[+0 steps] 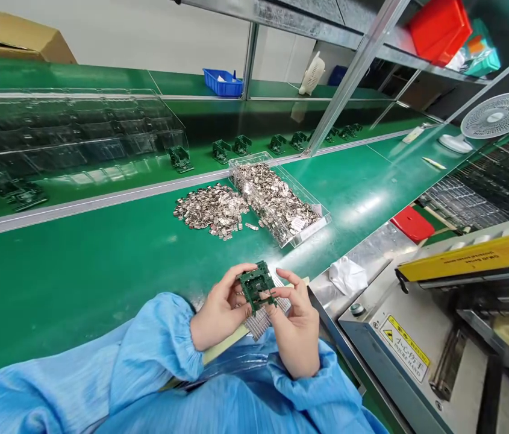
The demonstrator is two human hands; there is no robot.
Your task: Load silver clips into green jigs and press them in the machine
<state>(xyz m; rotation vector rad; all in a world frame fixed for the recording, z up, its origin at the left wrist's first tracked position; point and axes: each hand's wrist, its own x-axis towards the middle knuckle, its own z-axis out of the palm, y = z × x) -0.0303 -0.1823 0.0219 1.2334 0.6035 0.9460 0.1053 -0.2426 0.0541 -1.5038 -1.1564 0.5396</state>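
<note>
In front of my chest is a dark green plastic frame (256, 284) with a square, open shape. My left hand (222, 307) grips its left side between thumb and fingers. My right hand (297, 325) has its thumb and index finger closed at the frame's lower right edge, while another finger is raised. Whether a small metal piece sits between those fingertips cannot be made out. Beneath the frame lies a grey ribbed sheet (258, 325), partly covered by my hands. Farther out, a heap of small silvery metal pieces (211, 211) lies on the green table (137, 259).
A clear plastic box (311, 232) full of metal pieces stands beside the heap. Several green frames (220, 150) line the conveyor, near clear trays (73, 126). At right are a machine (399, 349) with a yellow bar, a white cloth (348, 276) and a fan (498, 117).
</note>
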